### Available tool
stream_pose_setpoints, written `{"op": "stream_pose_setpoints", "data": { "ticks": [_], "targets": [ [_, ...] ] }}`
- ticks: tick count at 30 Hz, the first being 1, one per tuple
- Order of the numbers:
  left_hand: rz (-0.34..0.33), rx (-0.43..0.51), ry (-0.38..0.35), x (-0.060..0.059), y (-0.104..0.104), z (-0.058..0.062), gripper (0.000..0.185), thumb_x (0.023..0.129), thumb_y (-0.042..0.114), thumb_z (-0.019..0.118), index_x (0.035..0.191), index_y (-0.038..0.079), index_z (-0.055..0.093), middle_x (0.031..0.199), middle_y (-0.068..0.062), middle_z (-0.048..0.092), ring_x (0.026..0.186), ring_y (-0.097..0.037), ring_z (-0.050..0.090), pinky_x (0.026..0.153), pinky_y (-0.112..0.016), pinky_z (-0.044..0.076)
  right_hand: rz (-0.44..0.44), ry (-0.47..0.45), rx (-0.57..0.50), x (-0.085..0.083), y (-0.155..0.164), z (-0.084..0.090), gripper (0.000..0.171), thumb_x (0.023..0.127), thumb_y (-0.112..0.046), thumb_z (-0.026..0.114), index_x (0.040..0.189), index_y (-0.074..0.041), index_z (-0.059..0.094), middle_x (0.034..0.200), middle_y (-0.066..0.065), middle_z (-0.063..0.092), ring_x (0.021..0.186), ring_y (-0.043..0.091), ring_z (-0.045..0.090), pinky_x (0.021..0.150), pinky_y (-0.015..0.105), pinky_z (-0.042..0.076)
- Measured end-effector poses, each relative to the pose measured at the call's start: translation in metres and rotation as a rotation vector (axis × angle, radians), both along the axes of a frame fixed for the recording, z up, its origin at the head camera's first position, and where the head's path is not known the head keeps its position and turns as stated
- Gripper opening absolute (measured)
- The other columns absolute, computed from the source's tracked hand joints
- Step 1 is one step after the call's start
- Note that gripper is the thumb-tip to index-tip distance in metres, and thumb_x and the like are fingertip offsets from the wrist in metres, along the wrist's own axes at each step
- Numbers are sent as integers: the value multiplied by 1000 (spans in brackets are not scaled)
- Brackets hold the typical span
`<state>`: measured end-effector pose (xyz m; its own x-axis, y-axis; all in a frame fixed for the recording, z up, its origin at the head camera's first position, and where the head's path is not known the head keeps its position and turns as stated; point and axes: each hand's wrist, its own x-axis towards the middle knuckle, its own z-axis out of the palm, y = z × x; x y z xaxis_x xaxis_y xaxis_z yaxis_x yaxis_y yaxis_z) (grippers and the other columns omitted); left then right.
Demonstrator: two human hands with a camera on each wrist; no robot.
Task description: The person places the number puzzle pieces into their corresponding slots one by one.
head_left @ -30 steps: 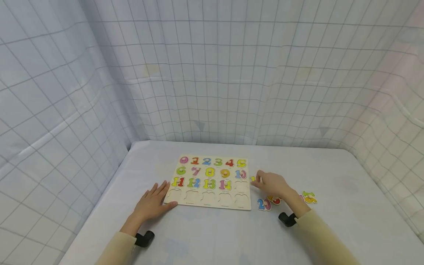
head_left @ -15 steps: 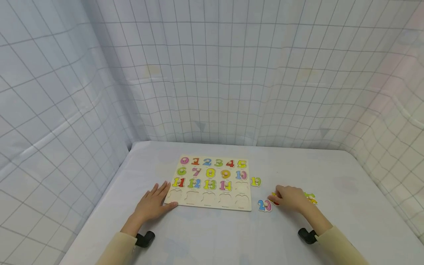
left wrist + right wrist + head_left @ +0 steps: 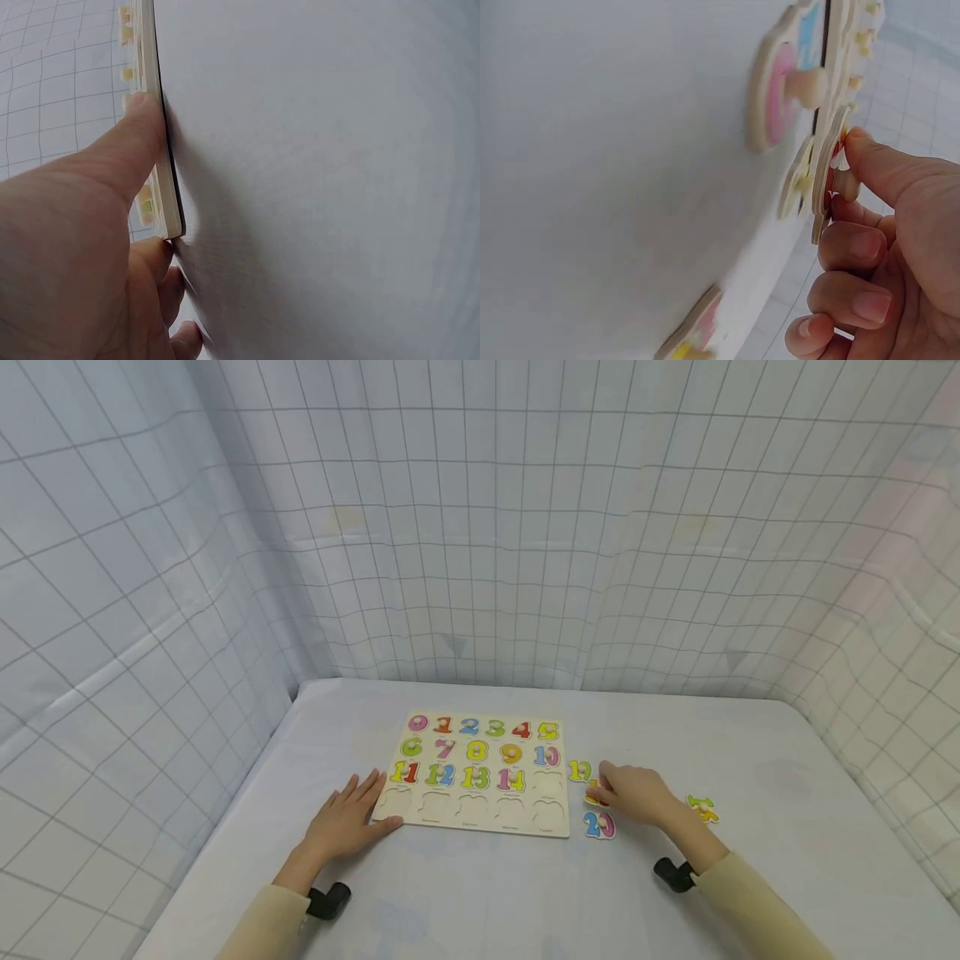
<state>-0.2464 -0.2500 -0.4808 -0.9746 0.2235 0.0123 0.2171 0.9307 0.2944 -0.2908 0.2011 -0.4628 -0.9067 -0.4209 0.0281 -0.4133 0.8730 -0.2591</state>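
A wooden number puzzle board [image 3: 489,821] lies on the table, numbers 0 to 14 seated in it and bare recesses in its lower part. My left hand [image 3: 343,820] rests spread at the board's left corner; in the left wrist view the thumb [image 3: 139,131] lies on its edge. Right of the board, my right hand [image 3: 637,793] pinches a yellow-and-red number piece [image 3: 595,793] by its knob. In the right wrist view that piece is tilted up off the table, its digits hidden. Beside it lie the 19 piece [image 3: 580,771] and the 20 piece [image 3: 600,825].
Farther right on the white table [image 3: 465,893] lies a green-and-yellow piece [image 3: 702,809], its digits unclear. A white gridded curtain [image 3: 480,568] encloses the back and sides. Each wrist wears a black camera.
My right hand has let go of the 19 piece beside the board, moved right to the yellow-and-red piece, then brought it left between 19 and 20. The left hand stays put.
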Motion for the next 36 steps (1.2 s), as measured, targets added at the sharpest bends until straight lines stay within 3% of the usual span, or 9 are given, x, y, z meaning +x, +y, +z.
{"op": "stream_pose_setpoints", "data": {
  "ticks": [7, 15, 23, 36],
  "targets": [
    [-12, 4, -2, 0, 1, 0, 88, 87, 60, 55, 146, -1, 32, 150, -21, 30, 136, -47, 19, 104, -65, 17, 82, -8, 21, -21, -35, 6, 32, 92, -39, 61, 77, -15, 46, 58, -7, 43, 50, 7, 40, 47, 23, 27],
    [-10, 3, -12, 2, 3, 4, 88, 87, 60, 55, 146, -1, 32, 150, -20, 29, 136, -46, 19, 105, -64, 16, 134, -23, 46, -34, -60, 11, 33, 93, -39, 60, 75, -16, 45, 57, -6, 42, 51, 8, 38, 48, 24, 27],
    [-3, -5, -10, 0, 1, 1, 88, 88, 60, 54, 147, 0, 31, 150, -20, 28, 137, -46, 17, 105, -63, 15, 117, -87, 81, -38, -71, 8, 32, 93, -41, 60, 77, -15, 48, 59, -5, 45, 53, 9, 40, 49, 25, 29],
    [-17, 14, 4, 1, -2, 1, 87, 88, 59, 54, 147, 0, 30, 150, -20, 28, 137, -46, 17, 105, -63, 16, 124, -79, 124, -38, -75, 7, 34, 93, -41, 60, 75, -15, 46, 57, -4, 41, 52, 11, 40, 50, 25, 28]
  ]
}}
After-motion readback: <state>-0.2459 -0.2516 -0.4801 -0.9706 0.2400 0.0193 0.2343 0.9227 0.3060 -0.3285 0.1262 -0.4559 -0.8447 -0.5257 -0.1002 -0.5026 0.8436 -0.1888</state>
